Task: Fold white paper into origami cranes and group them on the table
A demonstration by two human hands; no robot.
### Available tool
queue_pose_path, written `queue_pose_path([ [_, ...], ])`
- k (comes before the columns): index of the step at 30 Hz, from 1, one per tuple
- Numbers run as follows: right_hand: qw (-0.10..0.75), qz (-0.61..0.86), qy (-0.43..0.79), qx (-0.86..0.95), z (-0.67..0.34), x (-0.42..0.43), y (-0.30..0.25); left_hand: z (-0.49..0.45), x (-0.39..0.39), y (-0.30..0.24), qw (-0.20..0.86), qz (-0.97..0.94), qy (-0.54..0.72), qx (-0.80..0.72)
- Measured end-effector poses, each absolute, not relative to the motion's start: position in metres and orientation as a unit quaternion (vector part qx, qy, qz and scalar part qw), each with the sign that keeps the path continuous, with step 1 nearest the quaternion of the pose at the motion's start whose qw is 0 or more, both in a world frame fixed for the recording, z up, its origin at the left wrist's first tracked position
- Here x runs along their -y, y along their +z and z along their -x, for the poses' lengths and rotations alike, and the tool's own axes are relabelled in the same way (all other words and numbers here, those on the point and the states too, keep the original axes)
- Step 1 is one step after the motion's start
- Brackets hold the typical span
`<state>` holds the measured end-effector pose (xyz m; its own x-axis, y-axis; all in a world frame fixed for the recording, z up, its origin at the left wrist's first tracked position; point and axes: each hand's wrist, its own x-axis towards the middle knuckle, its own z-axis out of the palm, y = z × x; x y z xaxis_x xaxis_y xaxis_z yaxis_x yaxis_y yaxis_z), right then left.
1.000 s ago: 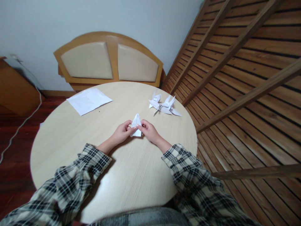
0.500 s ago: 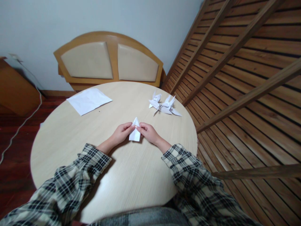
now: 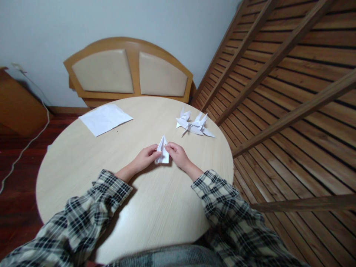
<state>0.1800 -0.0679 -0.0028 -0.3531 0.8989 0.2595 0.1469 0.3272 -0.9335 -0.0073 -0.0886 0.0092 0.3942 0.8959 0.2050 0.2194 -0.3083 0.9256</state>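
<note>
A small piece of folded white paper (image 3: pixel 164 157), pointed at its far end, is held between my two hands above the round table (image 3: pixel 155 207). My left hand (image 3: pixel 146 156) grips its left edge, thumb on top. On the other side, my right hand (image 3: pixel 178 154) pinches the right edge near the point, its thumb on the upper face. Fingers under the paper are hidden. Beyond my right hand lie several folded white paper cranes (image 3: pixel 196 126), grouped close together.
White paper sheets (image 3: pixel 105 119) lie flat at the table's far left, with a tiny dark speck beside them. A wooden headboard (image 3: pixel 136 66) with cream panels stands behind the table. Slatted wood (image 3: pixel 292 111) rises along the right. A white cable (image 3: pixel 30 142) trails at left.
The folded paper has shifted slightly right and away from me and turned a little. My left thumb has moved lower on it; the right thumb sits nearer the point. The cranes and sheets are unmoved.
</note>
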Motion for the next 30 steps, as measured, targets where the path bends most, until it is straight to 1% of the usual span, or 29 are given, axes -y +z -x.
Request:
queue_pose_path([
  [5,0.438,0.396,0.423,0.687,-0.1802,0.0672,-0.0029,0.0053,0.0910,0.0097,0.486,-0.694,0.378,-0.374],
  [12,0.437,0.410,0.416,0.683,-0.1794,0.0666,-0.0048,0.0071,0.0905,0.0050,0.451,-0.698,0.374,-0.411],
  [16,0.455,0.409,0.424,0.668,-0.1791,0.0652,-0.0061,0.0056,0.0918,0.0050,0.462,-0.693,0.376,-0.406],
  [23,0.463,0.406,0.323,0.719,-0.1829,0.0669,-0.0019,0.0031,0.0915,0.0040,0.473,-0.681,0.386,-0.405],
  [30,0.464,0.399,0.302,0.731,-0.1829,0.0674,-0.0026,0.0025,0.0916,0.0066,0.478,-0.675,0.387,-0.408],
])
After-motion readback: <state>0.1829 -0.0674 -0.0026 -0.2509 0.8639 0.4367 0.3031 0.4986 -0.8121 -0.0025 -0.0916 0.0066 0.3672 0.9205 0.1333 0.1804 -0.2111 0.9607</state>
